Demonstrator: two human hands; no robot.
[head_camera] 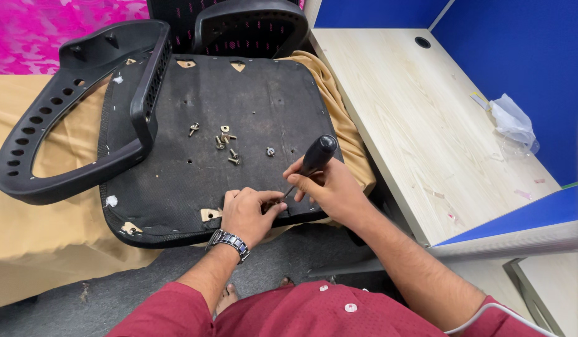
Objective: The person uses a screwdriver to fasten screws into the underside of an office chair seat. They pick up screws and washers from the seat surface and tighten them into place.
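Screwdriver (310, 163) with black handle, tilting down toward the near edge of an upturned black chair seat base (195, 118), shaft tip disappearing between the two hands. Right hand (329, 187) clenching round the handle, fingers wrapping it fully, thumb lying along the grip. Left hand (248, 212), wristwatch (229, 242) on the wrist, curling loosely against the seat edge just beside the tip, fingertips seemingly pinching or steadying something small there, though too hidden to tell what. Loose screws (226, 146) lying scattered near the middle of the seat underside, well apart from the hands. Black armrest (77, 118) resting on the left part of the seat. Tan cloth (64, 231) spreading beneath the seat; pale wooden desk (420, 125) standing to the right, with a crumpled clear plastic bag (513, 122) on it. Judging by looks: tool light and rigid, smooth handle likely slipping in a sweaty palm, best taken at the thick handle; screws tiny, hard, prone to rolling; seat base stiff, bulky, fabric-faced, unlikely to slide on the cloth.
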